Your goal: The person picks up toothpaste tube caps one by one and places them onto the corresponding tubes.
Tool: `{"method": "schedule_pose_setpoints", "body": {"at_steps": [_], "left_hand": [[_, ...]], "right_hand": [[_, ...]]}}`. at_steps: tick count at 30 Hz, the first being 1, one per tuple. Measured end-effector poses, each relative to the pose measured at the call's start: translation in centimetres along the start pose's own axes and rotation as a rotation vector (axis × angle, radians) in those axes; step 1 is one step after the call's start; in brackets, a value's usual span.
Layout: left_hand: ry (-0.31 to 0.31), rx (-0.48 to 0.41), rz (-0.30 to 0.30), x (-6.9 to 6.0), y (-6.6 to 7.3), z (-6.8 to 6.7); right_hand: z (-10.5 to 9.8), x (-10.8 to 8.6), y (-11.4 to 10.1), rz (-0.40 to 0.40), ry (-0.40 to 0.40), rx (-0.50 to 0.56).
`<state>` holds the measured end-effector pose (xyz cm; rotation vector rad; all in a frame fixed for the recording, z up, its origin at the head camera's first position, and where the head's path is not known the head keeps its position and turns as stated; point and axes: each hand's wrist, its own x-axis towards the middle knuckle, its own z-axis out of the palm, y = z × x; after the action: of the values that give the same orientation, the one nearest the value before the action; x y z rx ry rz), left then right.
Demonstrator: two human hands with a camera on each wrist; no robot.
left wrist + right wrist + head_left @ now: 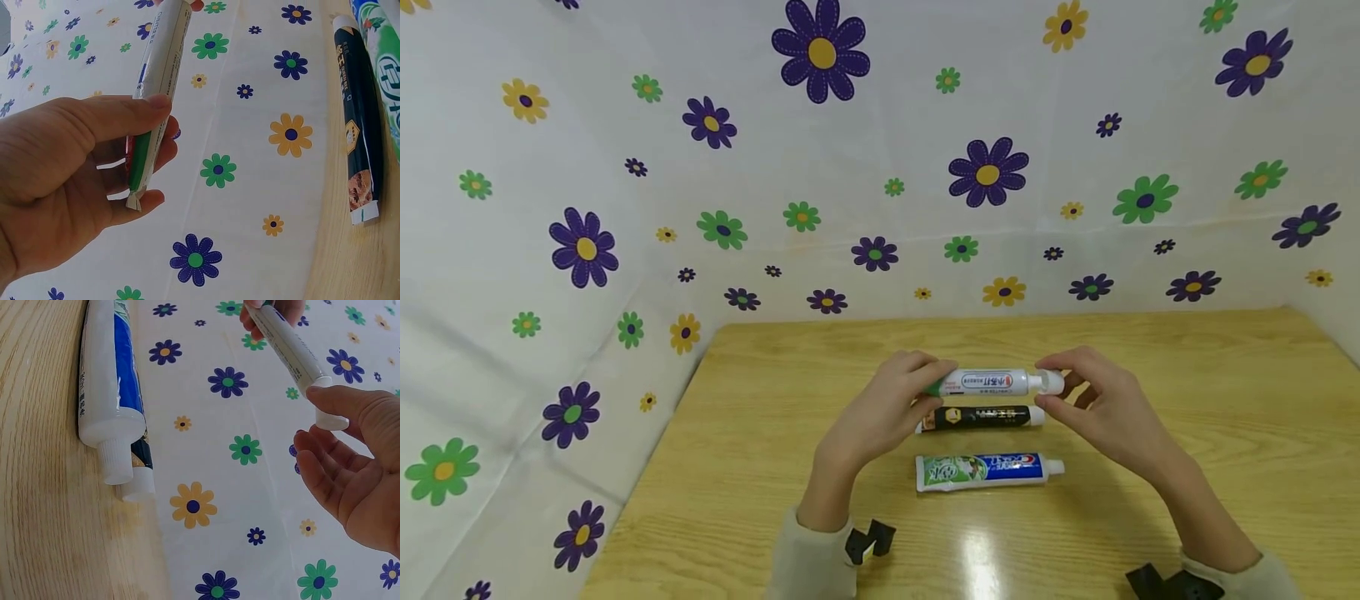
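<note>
My left hand (887, 404) grips the tail end of a white toothpaste tube (992, 382) with a green and red end and blue lettering. In the left wrist view the thumb lies along the tube and the fingers curl behind it. At its other end the thumb and index finger of my right hand (1112, 417) pinch the white cap (330, 420). The tube is held above the table, roughly level in the head view. Just nearer than it lies a black toothpaste tube (988, 417) with a white cap. Nearer still is a green and blue toothpaste tube (981, 471), capped.
The wood-grain table (737, 467) carries the two lying tubes, their caps pointing right. White cloth (910, 150) printed with flowers rises behind the table and along its sides. Black wrist mounts (870, 542) sit by the light sleeves.
</note>
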<state>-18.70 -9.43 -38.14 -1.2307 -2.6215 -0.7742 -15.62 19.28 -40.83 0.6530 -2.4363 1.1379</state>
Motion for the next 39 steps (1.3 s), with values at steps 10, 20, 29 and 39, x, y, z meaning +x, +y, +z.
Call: {"method": "schedule_pose_setpoints", "body": {"at_steps": [10, 20, 29, 39], "left_hand": [[-0.011, -0.011, -0.011, 0.0, 0.3, -0.1], [0.001, -0.024, -0.020, 0.0, 0.4, -0.1], [0.004, -0.037, 0.000, -0.1, 0.3, -0.2], [0.011, -0.051, 0.004, -0.2, 0.1, -0.3]], "right_hand": [[0.0, 0.0, -0.4, -0.033, 0.010, -0.033], [-0.3, 0.1, -1.2, -0.038, 0.049, -0.031], [-0.2, -0.2, -0.9, -0.079, 0.044, -0.010], [-0.3, -0.2, -0.8, -0.084, 0.027, 0.049]]}}
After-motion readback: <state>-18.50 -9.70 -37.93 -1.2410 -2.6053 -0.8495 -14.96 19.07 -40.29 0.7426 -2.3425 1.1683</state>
